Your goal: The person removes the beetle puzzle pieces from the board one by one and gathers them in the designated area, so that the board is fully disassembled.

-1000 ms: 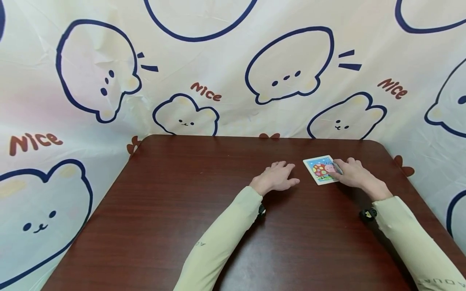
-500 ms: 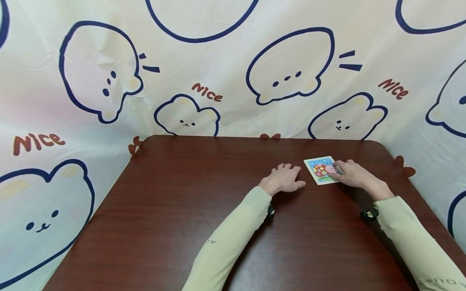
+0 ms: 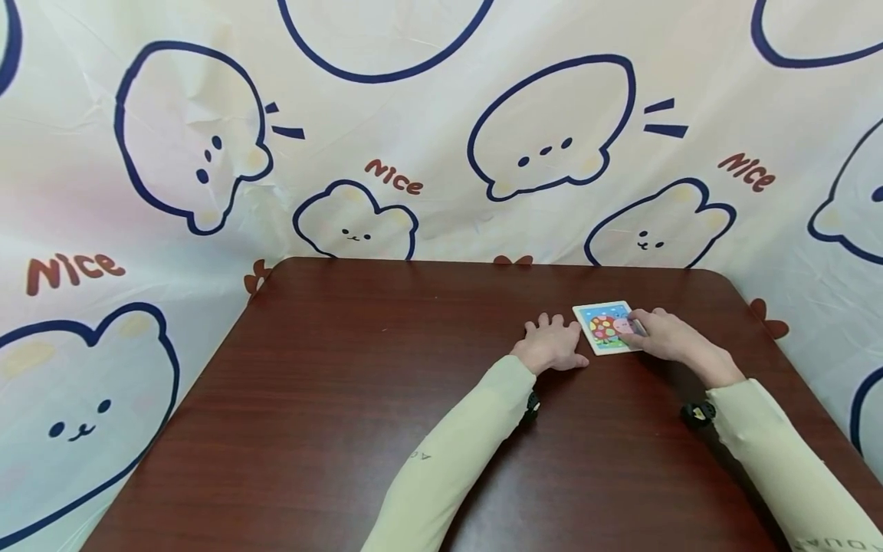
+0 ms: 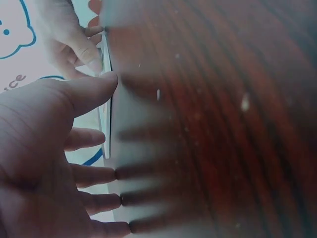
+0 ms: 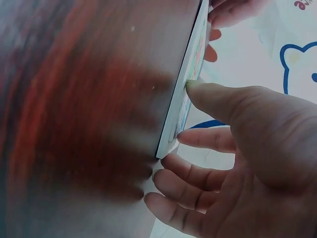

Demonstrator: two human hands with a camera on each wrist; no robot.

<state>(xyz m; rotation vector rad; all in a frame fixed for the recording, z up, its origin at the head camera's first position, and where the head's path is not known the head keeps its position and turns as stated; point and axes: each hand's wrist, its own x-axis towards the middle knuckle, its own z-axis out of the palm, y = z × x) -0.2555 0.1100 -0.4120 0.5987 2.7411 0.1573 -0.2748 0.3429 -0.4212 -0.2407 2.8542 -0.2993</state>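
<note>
A flat, white-edged picture board (image 3: 600, 331) with a cartoon of a spotted red-and-yellow creature lies toward the right of the table. My right hand (image 3: 665, 337) holds it at its right side, fingers curved. In the right wrist view, the thumb and index fingertip of my right hand (image 5: 272, 134) touch its face, and another fingertip meets its corner. My left hand (image 3: 549, 343) is at the board's left edge, fingers spread. In the left wrist view, the fingertips of my left hand (image 4: 39, 148) are down at the tabletop by the thin board (image 4: 107, 124).
The brown wooden table (image 3: 331, 383) has rounded far corners. A pale cloth (image 3: 441, 153) printed with cartoon bears stands behind it and along both sides. Dark wrist cameras (image 3: 698, 414) sit under both cuffs.
My left hand has moved right until it is beside the board. The board has turned slightly and shifted a little left and nearer, with my right hand on it.
</note>
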